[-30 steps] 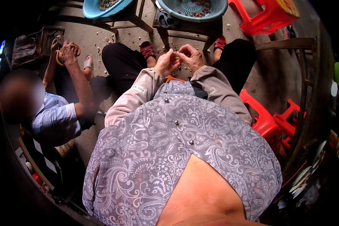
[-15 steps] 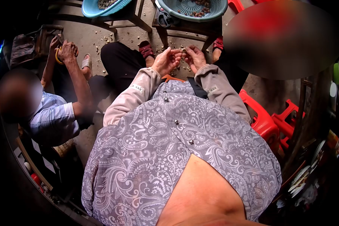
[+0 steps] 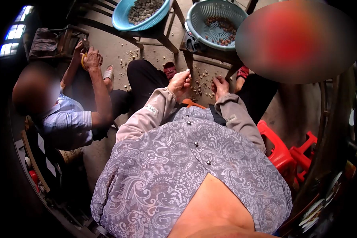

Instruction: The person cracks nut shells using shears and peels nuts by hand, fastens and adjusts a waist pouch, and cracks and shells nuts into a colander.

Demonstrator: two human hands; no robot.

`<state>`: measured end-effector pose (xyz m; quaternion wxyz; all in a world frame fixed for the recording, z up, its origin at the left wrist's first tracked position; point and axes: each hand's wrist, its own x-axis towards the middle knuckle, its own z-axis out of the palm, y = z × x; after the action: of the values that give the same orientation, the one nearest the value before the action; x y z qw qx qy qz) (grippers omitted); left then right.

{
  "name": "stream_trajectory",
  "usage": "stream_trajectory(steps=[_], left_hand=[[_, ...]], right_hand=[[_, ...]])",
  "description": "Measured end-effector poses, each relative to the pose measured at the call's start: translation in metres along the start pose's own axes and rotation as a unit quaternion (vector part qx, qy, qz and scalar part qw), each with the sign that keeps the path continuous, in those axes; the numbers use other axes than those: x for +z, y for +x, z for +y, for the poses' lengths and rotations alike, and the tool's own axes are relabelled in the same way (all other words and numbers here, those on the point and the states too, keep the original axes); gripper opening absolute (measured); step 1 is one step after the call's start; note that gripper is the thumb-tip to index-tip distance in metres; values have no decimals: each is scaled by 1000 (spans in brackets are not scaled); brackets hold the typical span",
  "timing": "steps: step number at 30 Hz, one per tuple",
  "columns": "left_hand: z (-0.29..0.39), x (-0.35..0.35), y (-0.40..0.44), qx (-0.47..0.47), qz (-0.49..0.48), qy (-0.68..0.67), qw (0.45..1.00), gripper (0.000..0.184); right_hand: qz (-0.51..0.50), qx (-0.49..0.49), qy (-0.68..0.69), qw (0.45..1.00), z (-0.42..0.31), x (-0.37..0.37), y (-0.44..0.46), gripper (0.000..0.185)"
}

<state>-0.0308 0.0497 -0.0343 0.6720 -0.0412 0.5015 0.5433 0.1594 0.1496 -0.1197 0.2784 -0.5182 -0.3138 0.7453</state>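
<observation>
Clearly apart — both hands curled.

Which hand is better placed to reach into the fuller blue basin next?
Likely the left hand: in this view it is nearer the fuller blue basin, which stands off to that side. The right hand is farther across, below the other basin. Whether either holds anything is unclear.

Left of centre, a pale patch on the left sleeve seems to read "XXX"; the right sleeve bears an illegible one.
</observation>
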Motion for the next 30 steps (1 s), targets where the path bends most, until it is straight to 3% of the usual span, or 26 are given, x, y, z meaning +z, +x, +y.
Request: stream_trajectory(steps=[2,5,6,8,10,12,13,14,15,16,17,18,19,21,22,23,26,28,30], left_hand=[[35,26,-10,101,-33,73,992,25],[90,83,-15,233,-35,131,963,18],[109,105,-15,260,-24,162,952,15],[136,132,-7,307,-21,284,908,30],[151,135,6,508,36,523,683,36],[177,134,15,658,122,591,451,38],[203,132,10,628,116,572,515,32],[225,122,-1,505,89,494,702,26],[247,99,10,454,137,465,748,22],[264,65,29,527,127,404,737,19],[290,23,58,565,214,503,618,18],[312,5,54,511,295,600,540,20],[314,-16,54,439,314,395,744,26],[334,-60,72,415,343,533,652,21],[343,-70,85,389,350,572,632,20],[353,-79,98,362,356,610,608,19],[364,-89,126,362,289,648,605,20],[363,-85,139,365,277,731,506,20],[362,-79,157,326,272,786,450,19]], right_hand=[[-6,43,-29,999,-4,5,-7,11],[-31,23,-114,993,9,5,-1,11],[-52,14,-135,989,16,4,7,17],[-155,10,-301,941,7,7,4,34],[-102,-175,-533,821,9,7,-8,48],[-172,-229,-524,802,11,13,-13,36],[-171,-206,-537,800,-2,12,-9,36],[-175,-174,-544,802,-8,13,-11,38],[-178,-140,-552,803,-14,13,-15,42],[-168,-129,-514,831,-13,18,-16,44],[-156,-119,-478,856,-13,19,-16,47],[-141,-108,-442,879,-14,19,-15,50],[-161,-84,-448,875,-13,22,-14,49],[-184,-77,-430,881,-6,13,-24,40],[-200,-74,-418,883,-3,12,-22,36],[-216,-7,-345,913,0,12,-19,26],[-239,-157,-422,860,-3,11,-19,26],[-222,-80,-398,886,-3,14,-26,27],[-204,-8,-370,906,-4,11,-20,27]])
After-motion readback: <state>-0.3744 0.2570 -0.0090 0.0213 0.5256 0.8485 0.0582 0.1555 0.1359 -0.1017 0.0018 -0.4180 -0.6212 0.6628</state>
